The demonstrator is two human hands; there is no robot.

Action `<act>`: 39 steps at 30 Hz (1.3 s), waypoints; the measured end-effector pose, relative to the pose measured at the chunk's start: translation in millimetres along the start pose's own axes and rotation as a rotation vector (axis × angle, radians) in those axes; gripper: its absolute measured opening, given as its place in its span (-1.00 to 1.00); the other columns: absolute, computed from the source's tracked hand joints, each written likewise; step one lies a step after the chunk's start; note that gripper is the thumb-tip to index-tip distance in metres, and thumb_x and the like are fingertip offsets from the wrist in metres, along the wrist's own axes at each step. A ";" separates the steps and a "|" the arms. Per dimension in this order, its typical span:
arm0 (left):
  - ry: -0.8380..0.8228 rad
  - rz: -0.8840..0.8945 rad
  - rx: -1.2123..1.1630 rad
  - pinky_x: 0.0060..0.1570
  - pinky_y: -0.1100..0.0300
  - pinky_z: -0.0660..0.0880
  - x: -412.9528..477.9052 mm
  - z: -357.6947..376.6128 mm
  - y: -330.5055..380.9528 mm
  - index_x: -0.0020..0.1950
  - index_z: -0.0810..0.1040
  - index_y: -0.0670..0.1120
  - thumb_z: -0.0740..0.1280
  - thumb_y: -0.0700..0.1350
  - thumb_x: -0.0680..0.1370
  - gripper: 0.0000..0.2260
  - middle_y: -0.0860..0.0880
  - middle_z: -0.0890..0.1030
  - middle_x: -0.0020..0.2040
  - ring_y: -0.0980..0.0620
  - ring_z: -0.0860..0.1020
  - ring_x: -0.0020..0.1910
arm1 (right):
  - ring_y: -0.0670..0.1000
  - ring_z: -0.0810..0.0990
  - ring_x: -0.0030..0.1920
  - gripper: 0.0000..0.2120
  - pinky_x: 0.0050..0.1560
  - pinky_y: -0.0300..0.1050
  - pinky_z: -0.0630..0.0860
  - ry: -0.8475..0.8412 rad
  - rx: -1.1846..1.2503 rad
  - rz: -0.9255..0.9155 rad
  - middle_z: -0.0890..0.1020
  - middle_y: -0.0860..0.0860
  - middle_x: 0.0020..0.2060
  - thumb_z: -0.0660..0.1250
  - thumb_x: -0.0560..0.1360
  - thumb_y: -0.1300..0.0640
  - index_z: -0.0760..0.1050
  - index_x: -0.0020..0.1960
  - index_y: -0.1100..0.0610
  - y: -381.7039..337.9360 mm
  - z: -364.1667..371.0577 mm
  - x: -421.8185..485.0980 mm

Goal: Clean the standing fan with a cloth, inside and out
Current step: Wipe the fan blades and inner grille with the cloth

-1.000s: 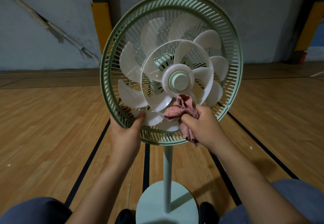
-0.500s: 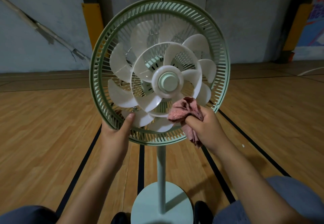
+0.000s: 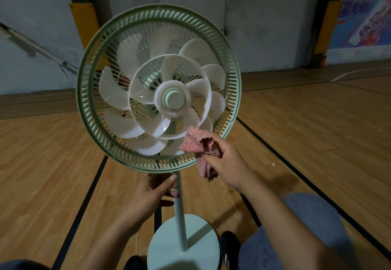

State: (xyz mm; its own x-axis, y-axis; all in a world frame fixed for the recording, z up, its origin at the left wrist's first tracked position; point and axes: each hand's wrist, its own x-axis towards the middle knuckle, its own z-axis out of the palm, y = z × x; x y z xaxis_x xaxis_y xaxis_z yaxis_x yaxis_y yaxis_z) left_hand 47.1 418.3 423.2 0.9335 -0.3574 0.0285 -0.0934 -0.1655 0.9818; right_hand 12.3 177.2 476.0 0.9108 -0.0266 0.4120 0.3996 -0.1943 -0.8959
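The right hand (image 3: 227,164) pinches the pink cloth (image 3: 197,142) at the lower-right blades (image 3: 190,119), hub up-left of it; left hand's (image 3: 148,197) grip curls round the upright pole (image 3: 179,206).

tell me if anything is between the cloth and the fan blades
Nothing visible is. No front cover sits over the blades, so they are bare inside the green ring. The pink cloth, held in the right hand, already lies against the lower right blades. The left hand is down by the pole.

Bare forearms, blue-grey trousers (image 3: 306,233), black shoes (image 3: 229,246) with white side stripes
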 end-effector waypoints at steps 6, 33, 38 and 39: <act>-0.109 -0.101 -0.147 0.29 -0.25 0.64 -10.2 30.2 14.7 0.35 0.62 -0.18 0.38 0.13 0.61 -0.54 -0.19 0.76 0.15 -0.19 0.75 0.17 | -0.21 0.70 -0.10 -0.31 -0.14 -0.26 0.61 -0.073 -0.135 0.019 0.71 -0.20 0.07 0.30 0.57 0.29 0.40 0.53 -0.34 -6.6 -13.6 -30.8; -0.571 0.015 -0.078 -0.06 0.09 0.61 -20.9 200.9 142.4 0.15 0.66 -0.14 0.30 -0.25 0.70 -0.85 -0.14 0.70 -0.01 -0.05 0.66 -0.10 | 0.08 0.70 0.26 -0.70 0.15 -0.12 0.66 0.321 0.358 0.148 0.72 0.06 0.23 0.44 0.63 0.13 0.57 0.34 -0.03 -29.8 -139.6 -201.4; -0.647 -0.070 0.029 -0.08 0.06 0.55 -22.7 253.7 141.9 0.16 0.64 -0.14 0.37 0.08 0.60 -0.69 -0.08 0.67 -0.08 -0.03 0.64 -0.13 | 0.08 0.75 -0.07 -0.87 -0.10 -0.12 0.65 0.539 0.253 0.208 0.76 0.20 -0.01 0.40 0.63 0.28 0.67 0.15 0.25 -11.5 -163.6 -225.4; -0.660 -0.059 0.097 -0.05 0.03 0.55 -22.6 265.7 140.1 0.21 0.63 -0.16 0.41 0.17 0.54 -0.56 -0.07 0.69 -0.08 -0.02 0.65 -0.13 | 0.14 0.73 -0.07 -0.88 -0.07 -0.04 0.65 0.582 0.225 0.228 0.75 0.25 -0.01 0.42 0.62 0.28 0.66 0.13 0.28 -6.4 -169.1 -230.4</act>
State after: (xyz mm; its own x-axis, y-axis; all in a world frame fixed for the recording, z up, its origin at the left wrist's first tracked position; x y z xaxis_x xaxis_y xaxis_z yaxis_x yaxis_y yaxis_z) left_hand -79.1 159.0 510.2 0.5336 -0.8272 -0.1760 -0.1084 -0.2733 0.9558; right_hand -217.7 18.8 415.0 0.7954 -0.5805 0.1740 0.2729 0.0868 -0.9581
